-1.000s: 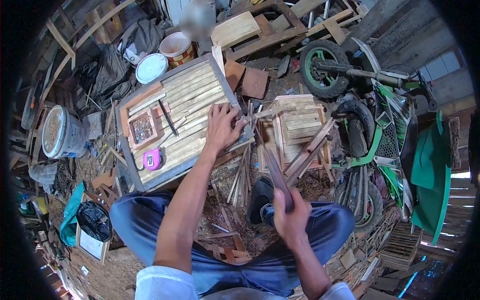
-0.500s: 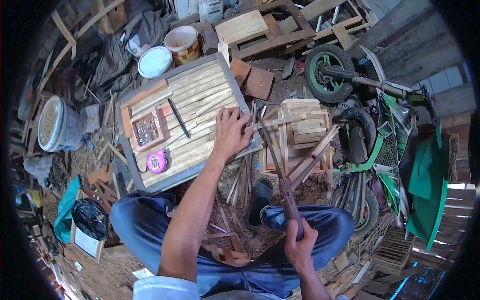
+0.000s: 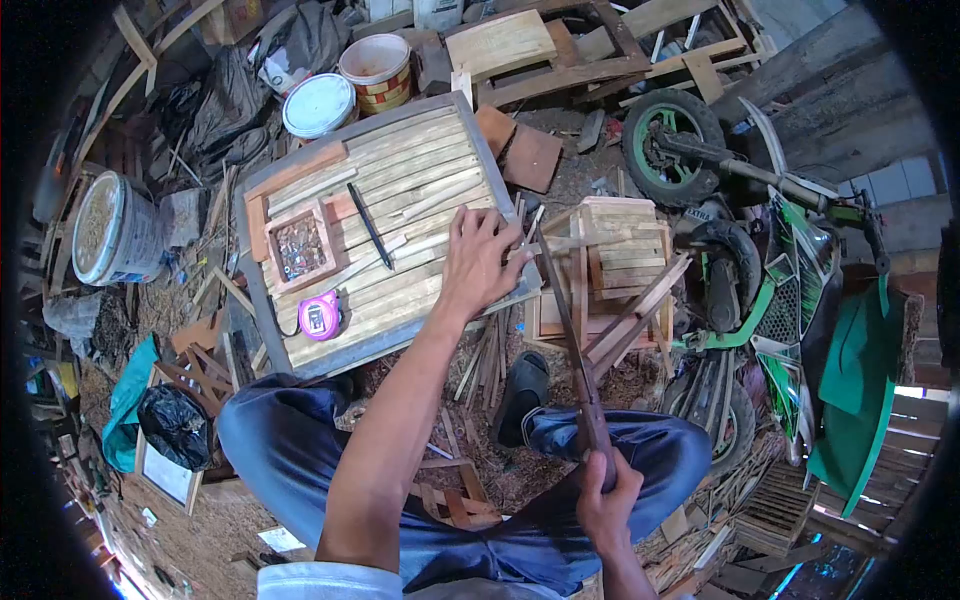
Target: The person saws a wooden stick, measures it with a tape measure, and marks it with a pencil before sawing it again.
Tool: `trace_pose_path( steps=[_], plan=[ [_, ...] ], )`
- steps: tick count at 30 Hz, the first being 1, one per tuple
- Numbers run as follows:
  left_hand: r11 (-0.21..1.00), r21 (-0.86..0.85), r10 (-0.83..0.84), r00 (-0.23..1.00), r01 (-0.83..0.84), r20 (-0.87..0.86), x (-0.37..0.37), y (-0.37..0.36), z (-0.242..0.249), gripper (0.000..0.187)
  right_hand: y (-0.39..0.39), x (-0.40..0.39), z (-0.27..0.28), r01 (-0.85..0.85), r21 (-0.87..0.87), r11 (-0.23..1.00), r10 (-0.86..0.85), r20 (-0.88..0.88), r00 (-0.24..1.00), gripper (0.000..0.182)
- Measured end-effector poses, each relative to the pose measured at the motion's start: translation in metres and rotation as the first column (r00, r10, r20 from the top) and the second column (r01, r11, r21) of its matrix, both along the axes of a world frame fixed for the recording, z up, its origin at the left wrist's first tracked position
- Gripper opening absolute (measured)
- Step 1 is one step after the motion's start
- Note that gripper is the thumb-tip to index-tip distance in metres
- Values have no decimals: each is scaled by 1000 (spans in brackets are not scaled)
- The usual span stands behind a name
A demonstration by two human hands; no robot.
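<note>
My right hand (image 3: pixel 608 492) is wrapped round the brown wooden handle (image 3: pixel 594 430) of a handsaw. The saw's long, narrow dark blade (image 3: pixel 562 305) points away from me, its far end beside my left thumb. My left hand (image 3: pixel 483 262) rests at the right edge of a slatted wooden panel (image 3: pixel 425 215), fingers bent, gripping a thin wooden strip (image 3: pixel 590 241). This strip sticks out to the right, across the blade's far part; their exact contact is too small to tell. Left of that hand, a black pen (image 3: pixel 369 226) lies on the panel.
On the panel are a small wooden box (image 3: pixel 301 246) of nails or screws and a pink tape measure (image 3: pixel 319 316). A wooden crate-like piece (image 3: pixel 617 212) stands at right, before a green motorbike (image 3: pixel 745 310). Buckets (image 3: pixel 377 72) stand behind; offcuts (image 3: pixel 487 365) litter the ground.
The view has shifted slightly. The saw has slid a little back toward me, with my right hand lower. My left hand keeps its place on the strip at the panel's edge.
</note>
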State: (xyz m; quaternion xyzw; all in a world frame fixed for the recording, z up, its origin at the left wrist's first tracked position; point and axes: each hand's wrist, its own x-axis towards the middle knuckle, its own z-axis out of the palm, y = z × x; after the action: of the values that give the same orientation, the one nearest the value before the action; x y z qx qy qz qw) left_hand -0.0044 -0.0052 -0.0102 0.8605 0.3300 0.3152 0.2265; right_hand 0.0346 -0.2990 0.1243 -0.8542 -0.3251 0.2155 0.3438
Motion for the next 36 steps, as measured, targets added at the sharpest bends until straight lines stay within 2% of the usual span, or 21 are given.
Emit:
trace_pose_path(
  steps=[1,2,5,7,10,12,13,14,16,19,20,22,25,26,27,28,31,34,36],
  plan=[
    [1000,4,3,1000,-4,5,1,-2,0,29,-5,0,-5,13,-7,1000,-13,18,1000,19],
    [1000,20,-4,1000,4,23,2,2,-3,31,7,-1,-9,5,56,998,-6,7,1000,20],
    [1000,13,-25,1000,25,-14,2,-3,4,32,92,18,-34,14,203,979,-26,59,998,26],
    [999,15,-44,998,45,-46,1,-6,4,29,141,44,-54,-2,171,985,12,-57,998,29],
    [996,91,-12,999,15,-30,1,-2,0,29,127,35,-24,-43,2,999,43,-59,997,29],
    [1000,16,-25,998,26,-54,3,-2,2,28,62,20,-39,-12,163,987,21,-54,998,27],
    [1000,-22,-19,998,18,-62,1,-1,3,29,36,11,-9,-15,57,998,16,-9,1000,23],
    [999,-38,-35,995,32,-98,1,-1,5,28,12,3,5,1,64,998,0,-14,1000,20],
    [1000,-22,2,998,-3,-57,2,3,2,28,-2,3,5,-17,27,999,18,-17,1000,21],
    [1000,-23,-3,999,2,-54,3,-3,2,29,62,20,-34,-36,161,986,35,9,999,28],
    [999,-39,-10,998,8,-64,2,-4,2,29,106,25,-41,49,211,976,-35,-69,997,37],
    [999,-43,-11,996,7,-93,3,0,1,31,160,43,-50,-12,103,995,18,-60,998,41],
    [1000,21,-5,998,7,-64,2,-2,-1,32,141,37,-35,-33,39,999,35,-67,997,41],
    [1000,14,7,997,-6,-80,3,-2,2,31,112,31,-36,-18,93,995,19,-8,1000,36],
    [1000,21,-1,998,2,-64,3,0,4,31,82,24,-28,9,171,985,7,-97,995,29],
    [1000,19,-7,999,8,-53,2,0,6,32,51,20,-7,9,10,1000,-9,-80,997,23],
    [1000,8,-5,998,6,-57,0,2,2,30,-11,9,7,29,-26,999,-31,-88,996,21],
    [1000,7,-15,1000,15,-28,3,-1,2,30,36,11,-8,42,139,989,-44,14,999,22],
    [1000,-24,-6,999,5,-45,3,-7,4,31,101,36,-34,55,151,987,-54,-10,998,35]
  ],
)
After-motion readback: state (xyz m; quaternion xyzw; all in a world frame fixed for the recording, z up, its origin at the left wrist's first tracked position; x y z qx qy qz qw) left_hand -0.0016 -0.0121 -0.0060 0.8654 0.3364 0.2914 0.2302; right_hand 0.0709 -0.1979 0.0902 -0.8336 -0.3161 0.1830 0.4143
